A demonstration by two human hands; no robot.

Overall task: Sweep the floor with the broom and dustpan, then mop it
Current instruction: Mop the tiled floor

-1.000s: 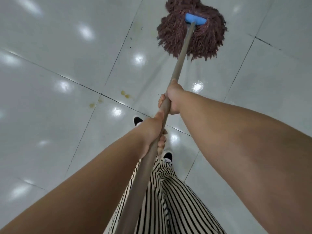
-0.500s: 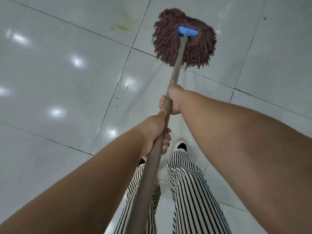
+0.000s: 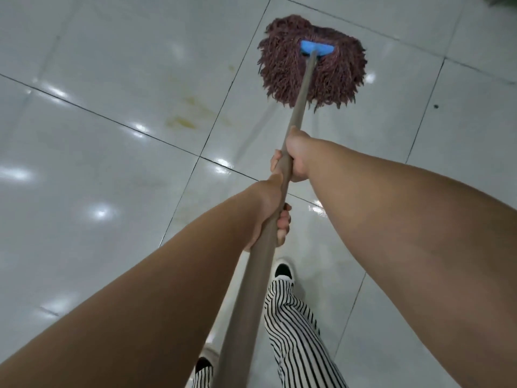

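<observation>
mop head (image 3: 312, 63): maroon string, blue clamp (image 3: 317, 49), flat on the floor (image 3: 84, 177) ahead of the person, top centre-right
handle (image 3: 299, 107): grey-brown pole, runs from clamp down to bottom edge
right hand (image 3: 296, 156): wrapped tight round handle, further down the pole
left hand (image 3: 270, 211): wrapped round handle just behind right, fingers (image 3: 284, 222) curled under
stain (image 3: 193, 116): yellowish smear on tile, left of mop head, apart from it
legs: striped trousers (image 3: 296, 331), black-and-white shoe (image 3: 283, 271) beside handle

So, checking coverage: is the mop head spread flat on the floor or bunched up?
Spread: the mop head fans its strands all round the blue clamp on the tiles.
</observation>
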